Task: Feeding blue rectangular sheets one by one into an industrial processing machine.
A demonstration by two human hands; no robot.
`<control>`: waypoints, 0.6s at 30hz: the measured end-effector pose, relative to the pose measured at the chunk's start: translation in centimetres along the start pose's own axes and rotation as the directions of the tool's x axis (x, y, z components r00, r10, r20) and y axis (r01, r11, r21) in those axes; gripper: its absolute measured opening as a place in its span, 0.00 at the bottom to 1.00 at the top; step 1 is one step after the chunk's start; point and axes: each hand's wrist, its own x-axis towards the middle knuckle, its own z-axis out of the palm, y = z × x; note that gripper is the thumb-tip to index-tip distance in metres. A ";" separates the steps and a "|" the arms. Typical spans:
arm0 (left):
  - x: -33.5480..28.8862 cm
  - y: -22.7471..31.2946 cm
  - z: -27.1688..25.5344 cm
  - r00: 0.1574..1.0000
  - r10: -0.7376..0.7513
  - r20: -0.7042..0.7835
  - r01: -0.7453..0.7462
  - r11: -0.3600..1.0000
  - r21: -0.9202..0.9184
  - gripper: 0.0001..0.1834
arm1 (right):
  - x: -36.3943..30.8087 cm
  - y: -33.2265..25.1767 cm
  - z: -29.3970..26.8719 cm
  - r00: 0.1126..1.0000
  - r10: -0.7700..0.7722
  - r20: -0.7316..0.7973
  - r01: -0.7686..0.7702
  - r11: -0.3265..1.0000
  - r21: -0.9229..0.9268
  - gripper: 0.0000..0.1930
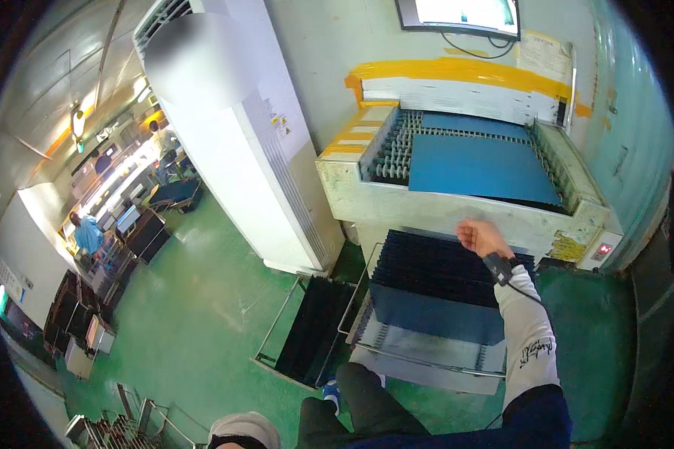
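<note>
My right hand (481, 237), fingers curled in and nothing seen in them, is above a rack between the panels and the machine's front. A dark strap with a small device and cable (502, 268) circles that wrist. The rack (427, 365) below holds several dark thin panels on edge; the nearest blue-grey panel (436, 313) faces me. Beyond my hand, a flat blue panel (479, 168) lies on the roller bed (394, 153) of a conveyor machine, with another blue panel (472, 124) behind it. My left hand is out of view; a pale sleeve (246, 428) shows at the lower edge.
A second rack of dark panels (314, 329) stands on the green floor left of the first. A tall white cabinet unit (254, 150) rises beside the machine. A screen (464, 13) hangs above. More racks (120, 430) stand lower left; people work far left.
</note>
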 end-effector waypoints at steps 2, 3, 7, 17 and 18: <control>0.2 0.4 -0.2 1.000 0.025 0.003 -0.025 1.000 0.002 0.03 | -1.4 1.4 0.9 1.000 0.007 0.014 -0.007 0.999 -0.035 0.14; 0.3 0.6 -0.3 0.999 0.048 0.006 -0.048 0.999 -0.002 0.03 | -2.1 2.2 1.4 1.000 0.015 0.023 -0.013 0.998 -0.066 0.14; 0.4 1.6 -0.7 0.997 0.082 -0.008 -0.082 0.997 -0.004 0.03 | -6.0 4.3 6.0 1.000 -0.001 0.013 0.004 0.974 -0.226 0.12; -5.4 1.7 0.7 0.587 -0.785 0.199 0.728 0.405 -0.553 0.17 | -9.7 13.5 4.7 0.753 -0.589 0.295 0.517 0.252 -0.818 0.06; -5.4 1.5 2.0 0.630 -0.751 0.195 0.675 0.407 -0.616 0.18 | -9.9 13.1 5.1 0.824 -0.492 0.280 0.432 0.227 -0.873 0.05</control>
